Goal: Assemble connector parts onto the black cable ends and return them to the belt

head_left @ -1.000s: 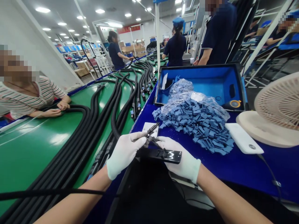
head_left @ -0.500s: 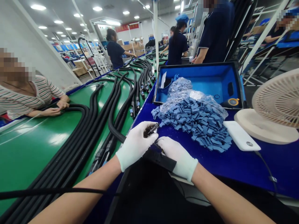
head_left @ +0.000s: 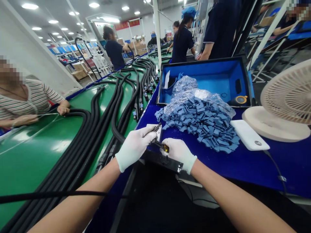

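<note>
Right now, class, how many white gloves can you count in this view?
2: the left glove and the right glove, side by side at the near edge of the blue bench. Others could be hidden.

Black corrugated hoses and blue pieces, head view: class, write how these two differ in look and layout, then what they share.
The black corrugated hoses are long and curving; the blue pieces are small and stubby. The hoses lie in parallel runs on the green belt; the pieces sit in a loose heap on the blue bench top. Both are many identical-looking items.

Left hand (head_left: pixel 134 149), right hand (head_left: pixel 178 152): snug white gloves; forearms (head_left: pixel 80 191) bare.
</note>
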{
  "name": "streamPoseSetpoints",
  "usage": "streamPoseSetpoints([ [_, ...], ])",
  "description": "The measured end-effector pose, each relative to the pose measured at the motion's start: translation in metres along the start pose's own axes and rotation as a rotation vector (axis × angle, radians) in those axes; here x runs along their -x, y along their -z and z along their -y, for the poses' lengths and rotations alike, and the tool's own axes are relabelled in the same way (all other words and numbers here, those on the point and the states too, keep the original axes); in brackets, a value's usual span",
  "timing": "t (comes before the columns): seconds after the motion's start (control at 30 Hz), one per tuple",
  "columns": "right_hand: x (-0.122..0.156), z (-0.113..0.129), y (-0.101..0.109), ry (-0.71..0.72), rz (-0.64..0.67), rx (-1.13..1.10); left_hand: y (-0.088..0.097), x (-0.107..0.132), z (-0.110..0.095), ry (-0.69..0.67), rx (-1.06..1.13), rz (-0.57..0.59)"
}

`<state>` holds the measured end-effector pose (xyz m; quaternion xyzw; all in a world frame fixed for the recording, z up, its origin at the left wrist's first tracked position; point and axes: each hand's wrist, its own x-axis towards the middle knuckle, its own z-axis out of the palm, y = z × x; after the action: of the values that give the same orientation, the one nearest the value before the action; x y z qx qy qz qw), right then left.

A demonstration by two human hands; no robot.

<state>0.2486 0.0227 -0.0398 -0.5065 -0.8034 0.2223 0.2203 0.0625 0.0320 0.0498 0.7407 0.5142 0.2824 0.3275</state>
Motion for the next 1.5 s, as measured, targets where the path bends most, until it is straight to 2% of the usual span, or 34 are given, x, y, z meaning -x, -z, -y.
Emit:
streamPoseSetpoints([
  [0.17,0.019,-0.004,0.025,0.155,0.061,-0.068,0.004,-0.005,-0.001,0.056,0.240,0.080],
  [0.3,0.031,-0.018,0.042,0.031,-0.058,0.035,0.005,-0.012,0.015,0.088,0.527,0.033],
  [0.4,0.040,-0.016,0.046,0.047,-0.120,-0.131,0.006,-0.012,0.018,0.104,0.646,0.073],
  [0.47,0.046,-0.007,0.044,0.009,-0.103,-0.408,0.007,-0.009,0.012,0.083,0.556,0.073],
  [0.57,0.051,0.011,0.038,-0.162,-0.090,-0.803,0.006,-0.002,0.003,0.020,0.293,0.053],
  [0.63,0.050,0.018,0.035,-0.217,-0.126,-0.947,0.004,0.000,0.002,-0.089,0.124,0.124],
  [0.73,0.043,0.017,0.034,-0.218,-0.166,-1.013,-0.001,-0.002,0.008,-0.252,-0.021,0.278],
  [0.8,0.039,0.014,0.036,-0.206,-0.138,-1.020,-0.006,-0.003,0.010,-0.278,-0.063,0.312],
  [1.0,0.032,0.011,0.038,-0.191,-0.001,-1.117,-0.024,0.007,0.005,-0.232,-0.159,0.200],
  [1.1,0.030,0.012,0.038,-0.187,0.053,-1.170,-0.028,0.009,0.011,-0.370,-0.177,0.177],
  [1.17,0.029,0.012,0.040,-0.178,0.068,-1.186,-0.026,0.006,0.018,-0.503,-0.200,0.206],
  [1.23,0.030,0.013,0.042,-0.174,0.083,-1.190,-0.023,-0.001,0.026,-0.576,-0.183,0.263],
  [1.3,0.032,0.015,0.044,-0.160,0.088,-1.186,-0.020,-0.009,0.032,-0.496,-0.084,0.323],
  [1.4,0.034,0.016,0.046,-0.126,0.054,-1.147,-0.021,-0.021,0.035,-0.211,0.092,0.347],
  [1.43,0.035,0.016,0.045,-0.129,0.039,-1.130,-0.023,-0.023,0.034,-0.148,0.114,0.338],
  [1.5,0.035,0.015,0.041,-0.158,-0.009,-1.112,-0.028,-0.020,0.032,-0.116,0.090,0.255],
])
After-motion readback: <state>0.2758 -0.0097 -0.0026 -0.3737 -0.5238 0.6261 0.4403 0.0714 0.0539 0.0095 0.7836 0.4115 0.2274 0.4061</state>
